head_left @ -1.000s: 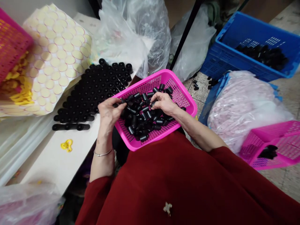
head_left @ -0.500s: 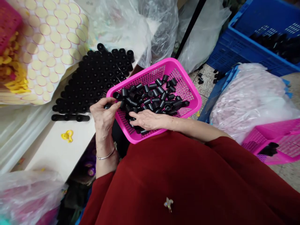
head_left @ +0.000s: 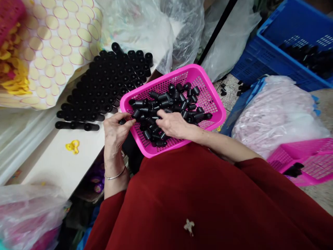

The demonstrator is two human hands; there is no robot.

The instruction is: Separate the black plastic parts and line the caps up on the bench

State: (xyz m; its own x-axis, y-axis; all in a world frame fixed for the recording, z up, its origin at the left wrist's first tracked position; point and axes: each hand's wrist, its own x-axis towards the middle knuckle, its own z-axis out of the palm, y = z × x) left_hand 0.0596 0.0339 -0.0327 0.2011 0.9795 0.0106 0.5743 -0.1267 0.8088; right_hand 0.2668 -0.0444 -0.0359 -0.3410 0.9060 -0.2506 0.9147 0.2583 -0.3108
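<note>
A pink plastic basket (head_left: 220, 109) holds a loose pile of short black plastic cylinders (head_left: 179, 97). My left hand (head_left: 116, 130) is at the basket's left rim, with thumb and forefinger closed around a black cylinder (head_left: 135, 114); a dark piece also shows between the fingers and palm. Inside the basket, my right hand (head_left: 173, 124) reaches down among the pieces. Its fingertips are slightly apart and touch the pile, partly hidden by it. Beside the basket, black tubes (head_left: 101, 83) stand packed close together on the white table (head_left: 59, 159).
A yellow plastic piece (head_left: 73, 147) lies on the table. Clear plastic bags (head_left: 182, 34) sit behind the basket. To the right are a blue crate (head_left: 275, 45) with black pieces, a full bag (head_left: 275, 114) and another pink basket (head_left: 314, 163).
My right hand has moved rightward and farther up across the pile, shifting the pieces. My left hand stays pinched by the rim. The view has shifted slightly.
</note>
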